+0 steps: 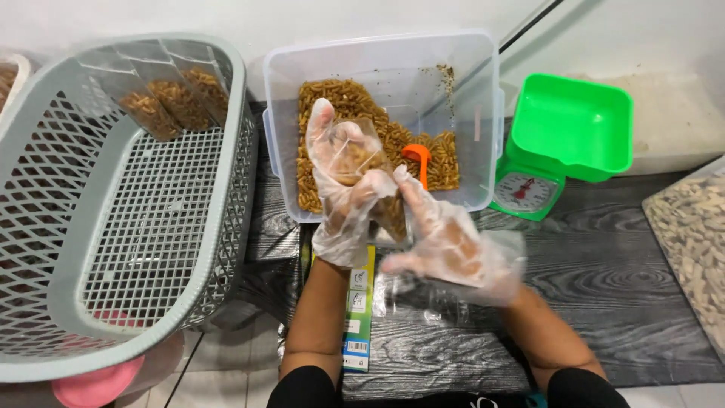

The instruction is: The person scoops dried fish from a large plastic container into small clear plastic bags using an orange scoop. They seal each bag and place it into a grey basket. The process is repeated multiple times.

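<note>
Both my hands wear loose clear plastic gloves. My left hand point(341, 189) grips a small clear bag point(361, 162) partly filled with brown snack sticks, held upright over the front of a clear plastic tub point(483, 113). My right hand point(445, 242) touches the bag's lower right side with its fingertips. The tub holds loose brown snack sticks point(340, 102) and an orange scoop point(418, 160) stuck in them.
A grey lattice basket point(128, 219) at left holds three filled bags point(177, 102) leaning at its far end. A green kitchen scale point(563, 143) stands right of the tub. Another tub of pale snacks point(695, 234) sits at the right edge. A small flat box point(359, 310) lies under my left forearm.
</note>
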